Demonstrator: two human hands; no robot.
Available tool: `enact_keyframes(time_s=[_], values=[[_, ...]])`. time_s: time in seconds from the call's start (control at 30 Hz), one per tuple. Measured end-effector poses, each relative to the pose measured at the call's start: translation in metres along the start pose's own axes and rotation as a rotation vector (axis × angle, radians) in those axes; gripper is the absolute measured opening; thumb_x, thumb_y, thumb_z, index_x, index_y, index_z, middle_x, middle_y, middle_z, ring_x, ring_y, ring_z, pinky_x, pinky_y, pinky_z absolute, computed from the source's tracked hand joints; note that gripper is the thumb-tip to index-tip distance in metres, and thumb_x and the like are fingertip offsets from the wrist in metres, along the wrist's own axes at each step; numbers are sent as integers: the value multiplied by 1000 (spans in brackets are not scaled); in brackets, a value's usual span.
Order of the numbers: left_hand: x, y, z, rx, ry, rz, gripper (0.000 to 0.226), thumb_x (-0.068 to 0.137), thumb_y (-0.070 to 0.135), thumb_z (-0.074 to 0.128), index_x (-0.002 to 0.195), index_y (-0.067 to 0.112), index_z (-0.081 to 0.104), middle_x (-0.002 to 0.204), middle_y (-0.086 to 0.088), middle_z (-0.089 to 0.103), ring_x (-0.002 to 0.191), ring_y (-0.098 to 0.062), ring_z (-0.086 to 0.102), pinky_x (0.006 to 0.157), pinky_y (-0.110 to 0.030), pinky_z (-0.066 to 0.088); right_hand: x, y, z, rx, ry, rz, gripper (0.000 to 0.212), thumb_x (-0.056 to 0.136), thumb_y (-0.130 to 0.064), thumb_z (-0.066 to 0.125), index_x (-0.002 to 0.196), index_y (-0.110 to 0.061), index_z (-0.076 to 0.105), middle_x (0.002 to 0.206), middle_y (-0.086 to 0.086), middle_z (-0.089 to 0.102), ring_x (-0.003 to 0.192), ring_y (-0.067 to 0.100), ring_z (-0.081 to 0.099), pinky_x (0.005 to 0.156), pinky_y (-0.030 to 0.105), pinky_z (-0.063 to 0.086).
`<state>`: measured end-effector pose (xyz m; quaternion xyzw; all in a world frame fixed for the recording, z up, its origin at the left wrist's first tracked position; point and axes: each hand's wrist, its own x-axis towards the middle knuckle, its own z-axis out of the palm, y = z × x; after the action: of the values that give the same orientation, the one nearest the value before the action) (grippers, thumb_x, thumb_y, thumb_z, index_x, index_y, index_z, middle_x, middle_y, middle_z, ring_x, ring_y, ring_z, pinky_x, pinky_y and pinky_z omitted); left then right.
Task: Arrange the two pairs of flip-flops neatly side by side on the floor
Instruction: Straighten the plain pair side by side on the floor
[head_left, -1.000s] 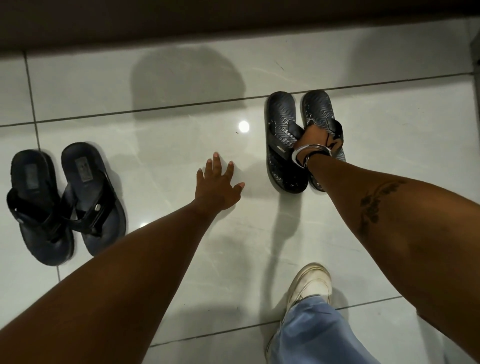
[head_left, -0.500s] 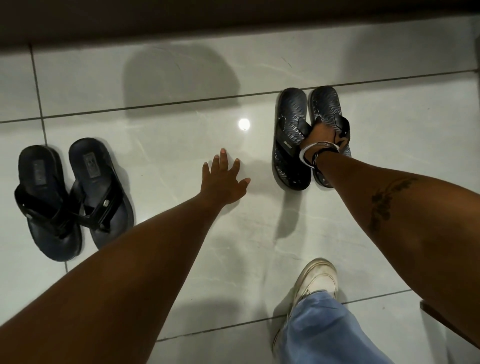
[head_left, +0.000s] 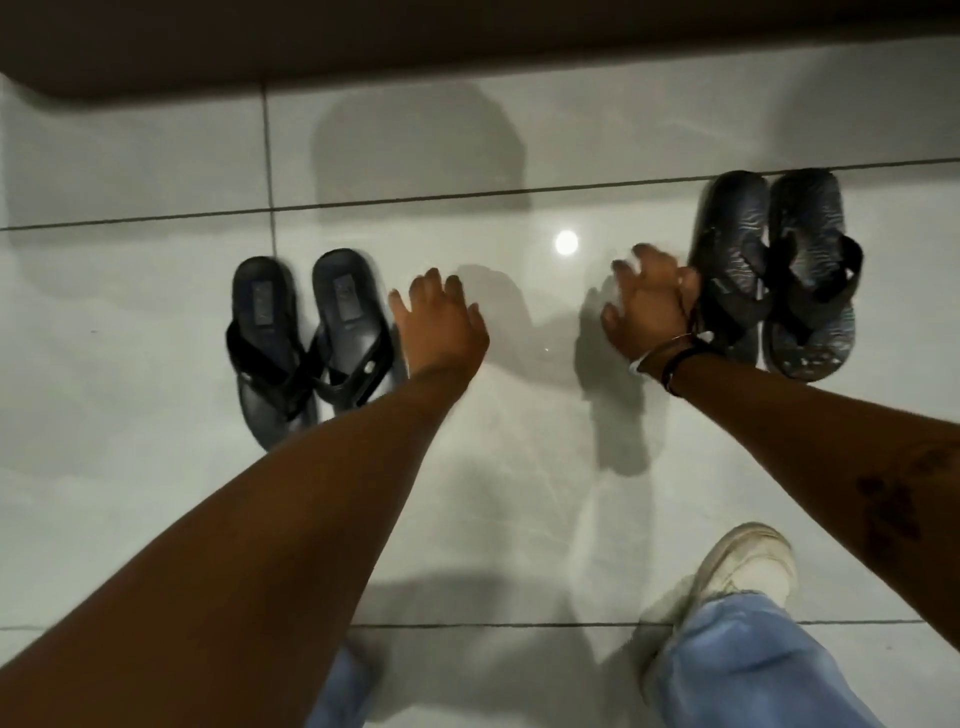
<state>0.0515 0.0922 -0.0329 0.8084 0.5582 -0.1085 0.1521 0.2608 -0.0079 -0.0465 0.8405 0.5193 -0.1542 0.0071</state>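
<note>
Plain pair (head_left: 311, 338): together, floor's left. Patterned pair (head_left: 774, 270): together, floor's right, well apart. Left hand (head_left: 441, 325) and right hand (head_left: 649, 306): spread, empty. Remaining, likely: bring pairs adjacent.

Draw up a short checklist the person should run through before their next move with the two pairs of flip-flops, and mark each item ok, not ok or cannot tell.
1. Left hand free to grasp: ok, open and empty beside the plain pair.
2. Right hand free: ok, fingers spread, holding nothing, just left of the patterned pair.
3. Each pair's sandals together: ok, both pairs sit side by side with straps up.
4. The two pairs next to each other: not ok, a wide stretch of bare floor separates them.
5. Pairs aligned in one row: not ok, the patterned pair lies farther from the person.
6. Path between pairs clear: ok.
</note>
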Motion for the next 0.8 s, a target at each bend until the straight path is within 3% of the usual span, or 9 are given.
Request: enact_keyframes(time_s=[0.17,0.33,0.43,0.53,0.8], values=[[1,-93,-21,120,11,-262,50,89,28,49,135,9,49,137,-16,50,128,-36,44,114,-57,18,-14,-96,26,-48,-370,-211,83,84,-39,64,152,-21,19,164,10,2,150,31,11,117,56,8],[-10,-157,-26,147,-127,-439,30,83,29,56,104,9,65,113,-17,64,112,-36,53,110,-58,23,-22,-172,48,-130,-531,-189,90,89,-40,61,154,-25,0,164,6,-14,151,33,-6,119,60,2],[-11,-181,-20,38,-174,-457,20,85,30,59,93,13,66,97,-14,69,106,-35,56,112,-58,19,-33,-196,66,-176,-584,-111,91,90,-25,60,153,-26,-5,161,9,-22,149,37,-12,118,63,2],[-8,-189,-16,14,-182,-414,16,86,29,57,90,15,65,95,-13,70,104,-34,57,110,-58,22,-43,-205,81,-163,-572,-55,95,88,-11,56,152,-29,-12,159,9,-29,148,37,-17,118,62,1],[8,-196,-21,-18,-187,-330,5,85,21,59,81,18,61,86,-9,70,95,-31,61,108,-52,25,-45,-201,83,-117,-576,-9,109,84,-13,67,151,-32,-16,157,6,-34,147,35,-22,119,55,-4]])
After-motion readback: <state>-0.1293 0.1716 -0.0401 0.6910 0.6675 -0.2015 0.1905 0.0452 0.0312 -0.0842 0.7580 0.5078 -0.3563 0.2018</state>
